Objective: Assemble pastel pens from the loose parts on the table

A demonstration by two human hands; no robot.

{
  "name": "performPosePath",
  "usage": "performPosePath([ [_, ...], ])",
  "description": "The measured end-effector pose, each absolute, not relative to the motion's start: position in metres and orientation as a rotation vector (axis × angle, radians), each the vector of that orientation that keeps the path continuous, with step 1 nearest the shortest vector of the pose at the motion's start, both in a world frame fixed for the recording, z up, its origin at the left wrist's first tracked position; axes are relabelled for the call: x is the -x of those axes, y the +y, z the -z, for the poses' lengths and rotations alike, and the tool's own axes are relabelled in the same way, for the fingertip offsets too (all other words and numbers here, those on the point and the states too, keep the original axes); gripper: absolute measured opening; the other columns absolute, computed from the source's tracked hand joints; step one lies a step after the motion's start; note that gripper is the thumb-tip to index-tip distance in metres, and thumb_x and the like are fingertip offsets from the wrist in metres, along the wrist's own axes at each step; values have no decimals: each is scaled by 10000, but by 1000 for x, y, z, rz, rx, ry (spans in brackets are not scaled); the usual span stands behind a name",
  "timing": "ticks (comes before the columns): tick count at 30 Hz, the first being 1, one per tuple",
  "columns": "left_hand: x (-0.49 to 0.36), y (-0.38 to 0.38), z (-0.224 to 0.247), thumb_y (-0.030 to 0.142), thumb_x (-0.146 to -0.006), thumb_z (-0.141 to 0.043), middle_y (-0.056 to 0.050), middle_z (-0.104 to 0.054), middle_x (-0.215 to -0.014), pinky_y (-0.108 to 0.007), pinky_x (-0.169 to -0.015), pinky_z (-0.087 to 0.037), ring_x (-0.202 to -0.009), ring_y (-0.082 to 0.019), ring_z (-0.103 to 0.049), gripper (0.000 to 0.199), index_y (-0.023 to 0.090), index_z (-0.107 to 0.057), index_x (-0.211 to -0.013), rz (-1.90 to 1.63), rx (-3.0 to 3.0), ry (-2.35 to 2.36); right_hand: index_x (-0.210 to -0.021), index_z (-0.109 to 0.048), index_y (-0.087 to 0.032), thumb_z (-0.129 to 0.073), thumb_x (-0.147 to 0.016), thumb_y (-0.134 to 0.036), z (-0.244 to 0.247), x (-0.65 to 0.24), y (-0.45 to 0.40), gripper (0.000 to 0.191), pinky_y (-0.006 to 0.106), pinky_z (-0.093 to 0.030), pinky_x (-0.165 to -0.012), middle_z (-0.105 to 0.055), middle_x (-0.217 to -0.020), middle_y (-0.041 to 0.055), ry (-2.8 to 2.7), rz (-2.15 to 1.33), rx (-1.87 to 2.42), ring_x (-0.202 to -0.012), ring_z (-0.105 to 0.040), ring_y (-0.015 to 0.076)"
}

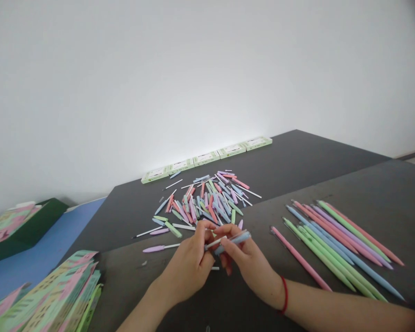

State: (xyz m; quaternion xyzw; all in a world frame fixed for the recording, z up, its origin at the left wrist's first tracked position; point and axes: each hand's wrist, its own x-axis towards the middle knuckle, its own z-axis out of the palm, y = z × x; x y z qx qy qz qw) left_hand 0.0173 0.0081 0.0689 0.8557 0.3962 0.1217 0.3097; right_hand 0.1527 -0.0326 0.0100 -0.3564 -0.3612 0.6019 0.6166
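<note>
My left hand [192, 260] and my right hand [251, 265] meet over the near part of the dark table, fingers of both closed. A light blue pen barrel [241, 237] with a clear clip sits in my right hand's grip. Between the hands a thin white pen refill [215, 243] points left, one end at my left fingers, which pinch it. Part of the barrel and of the refill is hidden by my fingers. Just beyond the hands lies a heap of loose pen parts [210, 200]: pastel barrels and white refills. A purple barrel [154, 249] with a refill lies left.
Several assembled pens [335, 244] lie in a row at the right, with a pink pen [300, 258] nearest my right hand. Flat green boxes [205, 158] line the wall. Stacked printed packs [58, 295] stand front left; a dark green box [27, 230] is behind them.
</note>
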Motion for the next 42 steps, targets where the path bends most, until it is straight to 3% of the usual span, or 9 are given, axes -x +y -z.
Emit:
performPosePath([
  [7,-10,15,-77,93,-809,-368,7,-613,-788,-253,-647,-384,-711,-178,-576,205,225,-460,-936,-216,-2398,1112,-845,-565,-172,-490,-859,-467,-5,-154,-29,304,181,-379,-377,-591,-697,-9,-612,-1432,754,-455,-464,77],
  [12,-12,13,-73,108,-794,-404,-4,-603,-760,-264,-576,-323,-673,-206,-577,230,222,-424,-993,-138,-2573,1179,-797,-513,-192,-549,-826,-454,-7,-153,-29,266,164,-314,-339,-502,-511,-72,-765,-1412,861,-381,-408,72],
  [18,-16,9,-65,74,-772,-388,-19,-615,-806,-295,-616,-322,-723,-236,-593,308,215,-362,-1045,-122,-2669,1190,-718,-500,-190,-584,-810,-452,-8,-151,-31,290,174,-285,-355,-457,-430,-91,-886,-1363,975,-351,-384,66],
  [23,-16,9,-68,134,-850,-372,-12,-594,-781,-285,-598,-315,-695,-211,-570,133,219,-392,-951,-108,-2610,1122,-690,-504,-187,-596,-798,-470,-6,-151,-29,316,182,-286,-361,-462,-420,-86,-832,-1379,942,-346,-384,69],
  [31,-15,19,-55,305,-938,-280,38,-425,-655,-220,-532,-317,-556,-111,-418,225,211,-384,-762,-440,-1966,1031,-699,-576,-147,-501,-836,-378,-8,-161,-22,279,184,-340,-398,-563,-602,-1,-156,-1653,672,-451,-462,85],
  [35,-17,23,-40,341,-908,-318,87,-317,-566,-185,-395,-167,-417,-72,-213,194,210,-369,-774,-460,-1495,915,-688,-555,-133,-454,-866,-342,-4,-166,-20,292,139,-255,-341,-513,-565,-16,-53,-1886,533,-384,-394,50],
  [37,-17,23,-39,346,-902,-354,97,-304,-546,-185,-389,-141,-409,-72,-189,166,202,-416,-849,-466,-1458,891,-704,-555,-123,-512,-852,-357,-3,-166,-21,280,114,-186,-314,-471,-538,-42,-66,-2024,423,-348,-325,21],
  [40,-17,18,-51,336,-915,-392,77,-387,-587,-182,-451,-260,-471,-82,-326,194,190,-482,-1006,-506,-1626,865,-720,-555,-115,-591,-817,-388,-5,-165,-24,292,93,-143,-296,-414,-519,-77,-97,-2182,265,-332,-253,-3],
  [42,-17,13,-63,302,-924,-395,23,-530,-749,-210,-594,-371,-647,-115,-478,216,194,-514,-1069,-495,-1805,827,-698,-545,-118,-568,-832,-419,-8,-163,-27,330,95,-135,-284,-378,-502,-89,-124,-2245,233,-323,-208,-3],
])
